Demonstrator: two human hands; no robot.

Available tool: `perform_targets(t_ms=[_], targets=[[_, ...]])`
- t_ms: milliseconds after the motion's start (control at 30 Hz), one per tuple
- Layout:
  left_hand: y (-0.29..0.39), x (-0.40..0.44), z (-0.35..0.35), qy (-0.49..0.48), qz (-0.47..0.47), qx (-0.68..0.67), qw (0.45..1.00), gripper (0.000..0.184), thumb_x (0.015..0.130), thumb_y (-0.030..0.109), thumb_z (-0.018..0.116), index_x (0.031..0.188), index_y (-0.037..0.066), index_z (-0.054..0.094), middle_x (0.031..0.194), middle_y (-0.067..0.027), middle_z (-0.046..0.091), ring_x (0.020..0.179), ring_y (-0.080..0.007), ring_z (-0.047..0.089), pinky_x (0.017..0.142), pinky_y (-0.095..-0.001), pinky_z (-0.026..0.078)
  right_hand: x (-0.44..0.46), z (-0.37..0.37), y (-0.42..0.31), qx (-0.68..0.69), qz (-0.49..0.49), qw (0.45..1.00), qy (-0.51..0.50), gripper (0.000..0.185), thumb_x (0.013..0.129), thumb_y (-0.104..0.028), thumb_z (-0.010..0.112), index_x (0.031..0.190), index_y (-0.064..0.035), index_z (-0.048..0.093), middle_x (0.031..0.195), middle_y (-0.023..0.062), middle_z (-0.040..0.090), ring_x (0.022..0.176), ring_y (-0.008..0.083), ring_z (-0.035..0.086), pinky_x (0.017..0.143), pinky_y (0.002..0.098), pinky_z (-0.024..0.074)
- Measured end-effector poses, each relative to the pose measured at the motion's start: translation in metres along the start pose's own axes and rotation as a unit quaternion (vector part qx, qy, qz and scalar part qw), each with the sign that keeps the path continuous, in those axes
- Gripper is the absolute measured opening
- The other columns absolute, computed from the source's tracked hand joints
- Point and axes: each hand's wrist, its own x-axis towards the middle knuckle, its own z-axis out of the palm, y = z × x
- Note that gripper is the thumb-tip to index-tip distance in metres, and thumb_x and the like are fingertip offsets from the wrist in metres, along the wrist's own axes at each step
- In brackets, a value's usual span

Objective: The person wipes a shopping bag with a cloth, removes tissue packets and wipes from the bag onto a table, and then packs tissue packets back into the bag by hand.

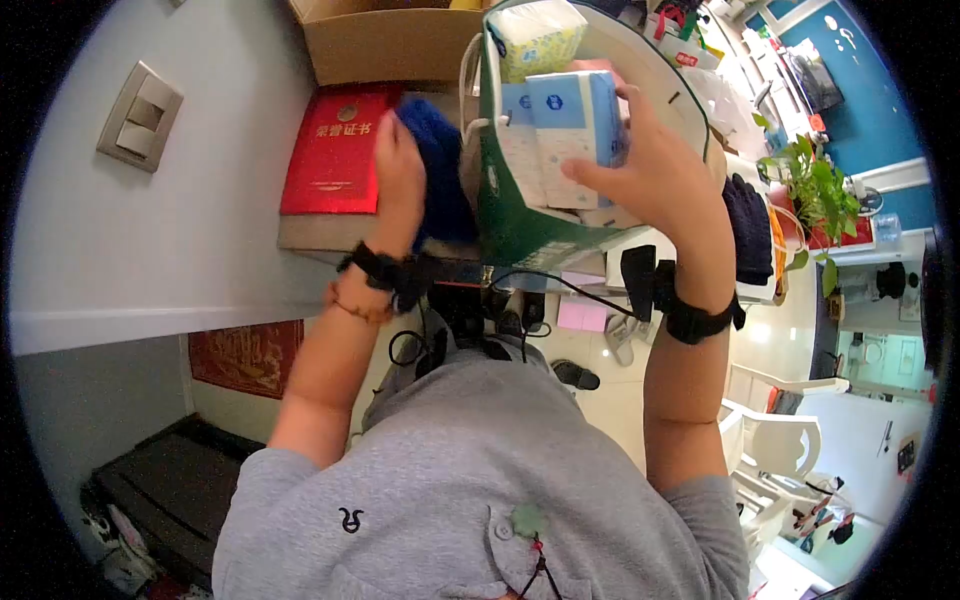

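Over the green bag (530, 238), my right hand (645, 165) spreads its thumb and fingers around a blue and white tissue pack (575, 125) inside it. A yellow-green patterned pack (538, 40) lies at the bag's far end. My left hand (398, 165) is at the left edge of a dark blue cloth (438, 160), its fingers bent and partly hidden; whether it grips the cloth is unclear. Beside that hand, on its left, a red certificate folder (335, 150) lies flat on the beige surface (310, 232).
A cardboard box (385, 45) stands behind the folder. The wall with a switch (140, 115) is at the left. On the right are a dark folded cloth (748, 230), a green plant (820, 190) and white chairs (780, 440). Slippers (575, 375) lie on the floor.
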Motion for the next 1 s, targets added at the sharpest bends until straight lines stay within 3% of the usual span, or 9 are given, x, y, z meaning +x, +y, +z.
perform_targets(t_ms=[133,300,367,467,533,600,733,867,1000], targets=[[0.046,0.042,0.009,-0.106,-0.033,-0.161,0.981,0.024,0.1,0.019,0.045,0.111,0.001,0.058,0.095,-0.0036,0.064,0.086,-0.0128,0.058,0.078,-0.0298,0.048,0.001,0.005,0.013,0.12,-0.008,0.992,0.025,0.078,0.074,-0.027,0.082,0.136,-0.0015,0.042,0.112,0.0209,0.065,0.092,0.0242,0.067,0.076,0.0339,0.055],[-0.024,0.023,0.005,-0.357,0.037,0.09,0.929,0.035,0.089,0.007,0.056,0.123,-0.001,0.055,0.115,-0.0182,0.062,0.109,-0.0241,0.059,0.096,-0.0352,0.045,-0.009,-0.024,0.021,0.379,-0.029,0.905,0.192,0.067,0.077,-0.015,0.082,0.132,0.0014,0.049,0.111,0.0155,0.066,0.098,0.021,0.066,0.081,0.031,0.0557],[-0.03,0.002,-0.013,-0.254,0.205,0.303,0.895,0.041,0.085,0.002,0.06,0.126,0.0,0.053,0.125,-0.0182,0.058,0.113,-0.0249,0.057,0.1,-0.0367,0.043,-0.02,-0.046,0.023,0.371,-0.061,0.882,0.285,0.065,0.076,-0.009,0.081,0.131,0.0052,0.049,0.119,0.0182,0.062,0.104,0.0226,0.064,0.084,0.0322,0.0556],[0.07,-0.013,-0.03,-0.148,0.245,0.255,0.923,0.045,0.086,0.005,0.063,0.129,-0.001,0.05,0.129,-0.0171,0.054,0.119,-0.0256,0.053,0.103,-0.0376,0.042,-0.038,-0.06,0.02,0.311,-0.118,0.857,0.394,0.069,0.075,-0.007,0.079,0.134,0.0054,0.047,0.123,0.0198,0.06,0.108,0.026,0.062,0.09,0.0378,0.054],[0.133,-0.032,-0.034,-0.201,0.046,-0.092,0.974,0.048,0.09,0.019,0.064,0.13,-0.002,0.048,0.128,-0.016,0.055,0.122,-0.0255,0.052,0.104,-0.0378,0.041,-0.05,-0.056,0.003,0.273,-0.172,0.858,0.399,0.073,0.075,-0.012,0.078,0.137,0.0047,0.043,0.121,0.0214,0.06,0.109,0.0298,0.062,0.092,0.0422,0.0534],[0.169,-0.049,-0.039,-0.231,0.012,-0.311,0.922,0.051,0.09,0.027,0.063,0.13,-0.001,0.049,0.127,-0.0144,0.055,0.121,-0.0244,0.053,0.103,-0.0379,0.042,-0.053,-0.047,-0.019,0.169,-0.266,0.888,0.336,0.075,0.071,-0.015,0.081,0.135,0.002,0.047,0.125,0.0188,0.059,0.114,0.0299,0.059,0.096,0.0418,0.0484],[0.179,-0.047,-0.052,-0.235,-0.03,-0.363,0.901,0.055,0.091,0.037,0.059,0.13,0.001,0.048,0.127,-0.0139,0.056,0.118,-0.0237,0.055,0.101,-0.0399,0.045,-0.033,-0.029,-0.048,0.013,-0.407,0.897,0.173,0.079,0.062,-0.02,0.087,0.132,-0.0034,0.054,0.134,0.0135,0.056,0.123,0.0302,0.052,0.105,0.0411,0.0384],[0.168,-0.04,-0.074,-0.137,-0.164,-0.379,0.9,0.056,0.091,0.039,0.057,0.131,0.002,0.048,0.126,-0.0143,0.057,0.117,-0.0257,0.056,0.098,-0.0456,0.047,-0.004,-0.047,-0.015,0.239,-0.351,0.905,0.039,0.09,0.07,-0.03,0.084,0.144,-0.0056,0.038,0.145,0.0132,0.045,0.136,0.0298,0.04,0.11,0.042,0.0329],[0.143,-0.039,-0.095,-0.058,-0.145,-0.513,0.844,0.056,0.09,0.04,0.056,0.133,0.005,0.048,0.13,-0.0143,0.056,0.119,-0.0289,0.055,0.099,-0.0522,0.046,0.048,-0.065,0.038,0.023,-0.067,0.993,-0.098,0.078,0.085,-0.039,0.072,0.143,-0.0008,0.035,0.133,0.021,0.051,0.122,0.0273,0.052,0.099,0.0364,0.043]])
